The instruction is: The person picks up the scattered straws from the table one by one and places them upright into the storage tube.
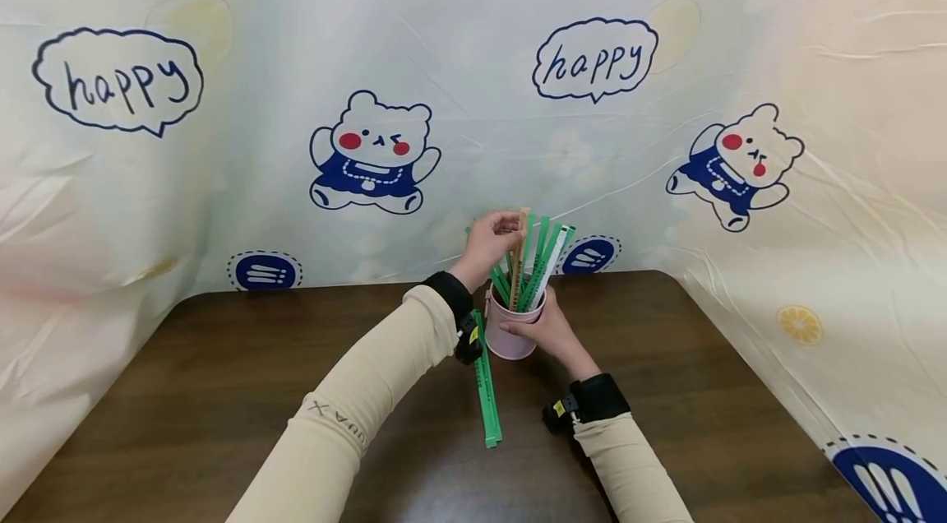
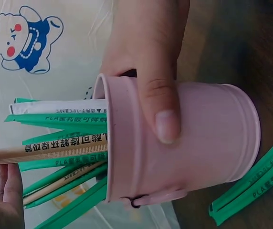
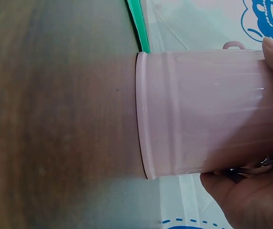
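Note:
A pink cup (image 1: 510, 340) (image 2: 208, 138) (image 3: 203, 109) stands on the dark wooden table (image 1: 222, 391). It holds several green wrapped straws (image 1: 543, 260) (image 2: 60, 121), one white one and a brown one (image 1: 520, 256) (image 2: 55, 149). My right hand (image 1: 546, 327) (image 3: 251, 200) grips the cup from the right side, its thumb (image 2: 161, 95) lying across the cup's wall. My left hand (image 1: 491, 242) (image 2: 0, 191) is above the cup and pinches the top end of the brown straw. One green wrapped straw (image 1: 486, 391) (image 2: 256, 181) lies flat on the table just left of the cup.
A printed cloth with bears and "happy" bubbles (image 1: 595, 58) hangs close behind the cup and along both sides of the table. Bare table top lies to the left and right of my arms. The table's back edge (image 1: 296, 289) is just behind the cup.

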